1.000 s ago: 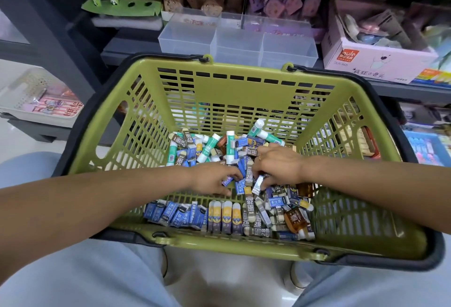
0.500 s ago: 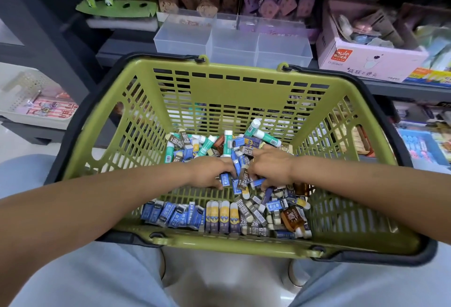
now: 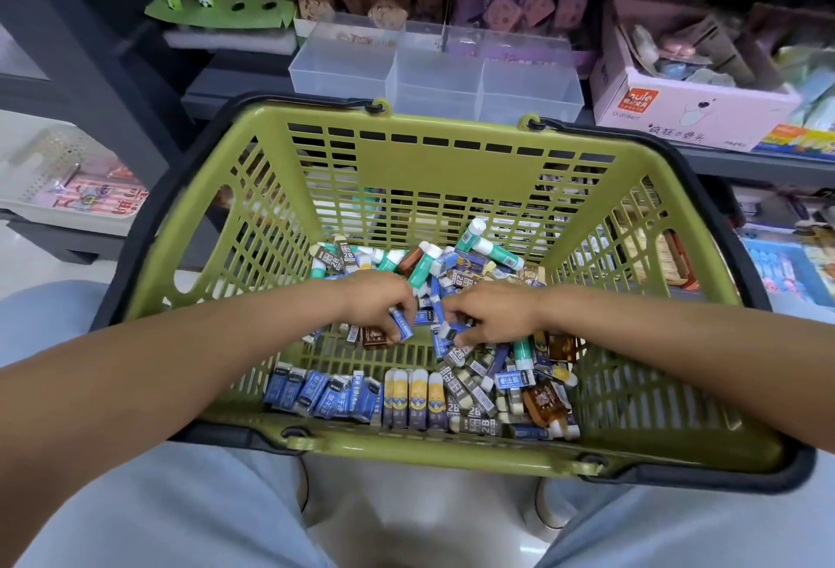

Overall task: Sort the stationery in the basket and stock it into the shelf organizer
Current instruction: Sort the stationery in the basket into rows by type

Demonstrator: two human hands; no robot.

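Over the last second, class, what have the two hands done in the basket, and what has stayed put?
The left hand has drawn a blue eraser out of the loose pile and now pinches it. The right hand has stayed fingers-down in the pile, picking among erasers; what it holds is unclear. The sorted rows of blue erasers and yellow erasers along the near wall of the green basket are unchanged, and the clear organizer is unchanged too.

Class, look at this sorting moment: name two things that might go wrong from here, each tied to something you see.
1. The sorted row of blue-sleeved erasers along the near wall of the green slotted plastic basket lies close to the loose mixed pile; rummaging may scatter it.
2. The left hand pinches one small blue eraser; it might slip back into the pile.
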